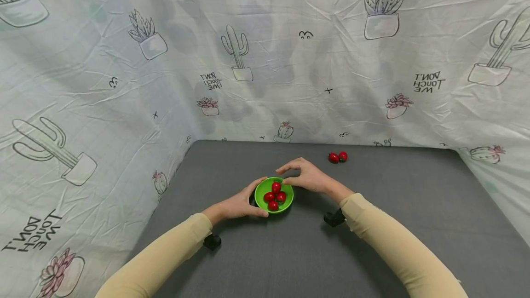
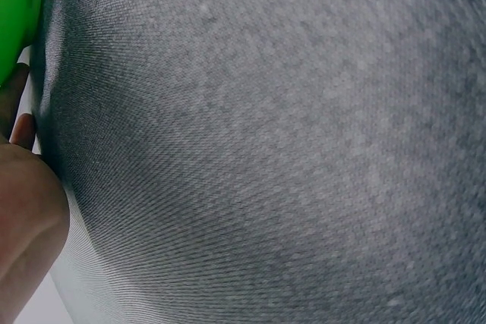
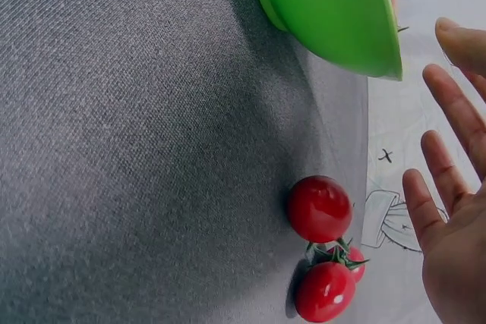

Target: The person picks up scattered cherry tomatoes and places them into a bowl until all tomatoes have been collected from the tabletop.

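Observation:
A green bowl (image 1: 258, 200) with several small red tomatoes (image 1: 273, 205) in it stands on the dark grey cloth. My left hand (image 1: 238, 204) holds the bowl from the left, thumb at its near side and fingers along its far left rim. Over the bowl's right rim hovers my right hand (image 1: 308, 176), its fingers loosely bent and apart, with nothing between them. In the right wrist view those fingers (image 3: 448, 165) are spread beside the bowl (image 3: 334, 13). The left wrist view catches only an edge of the bowl (image 2: 15, 13) and part of the left hand (image 2: 26, 210).
More red tomatoes (image 1: 333, 157) lie on the grey tabletop (image 1: 393, 206) at the back right. The right wrist view shows three tomatoes (image 3: 319, 209) there, with green stems. A white sheet (image 1: 269, 59) with cactus drawings hangs behind and beside the table.

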The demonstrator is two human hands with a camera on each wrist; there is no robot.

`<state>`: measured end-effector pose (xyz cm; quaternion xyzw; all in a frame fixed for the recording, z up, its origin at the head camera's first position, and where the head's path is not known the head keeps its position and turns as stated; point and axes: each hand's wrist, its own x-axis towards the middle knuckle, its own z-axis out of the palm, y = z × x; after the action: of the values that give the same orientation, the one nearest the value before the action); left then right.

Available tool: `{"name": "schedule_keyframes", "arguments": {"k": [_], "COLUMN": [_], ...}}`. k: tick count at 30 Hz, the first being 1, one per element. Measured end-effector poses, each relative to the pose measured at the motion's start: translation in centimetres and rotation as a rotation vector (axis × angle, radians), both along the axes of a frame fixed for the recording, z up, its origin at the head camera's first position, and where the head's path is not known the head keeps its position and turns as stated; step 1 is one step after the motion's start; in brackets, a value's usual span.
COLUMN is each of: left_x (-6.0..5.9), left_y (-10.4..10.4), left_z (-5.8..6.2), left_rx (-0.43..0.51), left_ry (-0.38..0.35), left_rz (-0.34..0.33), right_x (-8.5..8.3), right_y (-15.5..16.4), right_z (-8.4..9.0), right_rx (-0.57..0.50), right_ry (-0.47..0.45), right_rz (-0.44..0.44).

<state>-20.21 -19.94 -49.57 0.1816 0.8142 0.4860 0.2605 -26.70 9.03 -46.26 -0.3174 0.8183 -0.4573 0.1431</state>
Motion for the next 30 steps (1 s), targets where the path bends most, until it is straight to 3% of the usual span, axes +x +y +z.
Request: {"name": "schedule_keyframes", "arguments": {"k": [15, 30], "left_x": [0.0, 0.1], "left_y": [0.1, 0.1], "left_z": [-0.1, 0.2], "left_rx": [-0.027, -0.022], "left_ry": [0.025, 0.04], "left_rz": [0.018, -0.011], "right_x": [0.1, 0.8], "right_y": [3.8, 8.4], "right_z": [0.6, 0.9], "right_rx": [-0.017, 0.007], "right_ry": [0.005, -0.004], "right_rz": [-0.091, -0.188]}}
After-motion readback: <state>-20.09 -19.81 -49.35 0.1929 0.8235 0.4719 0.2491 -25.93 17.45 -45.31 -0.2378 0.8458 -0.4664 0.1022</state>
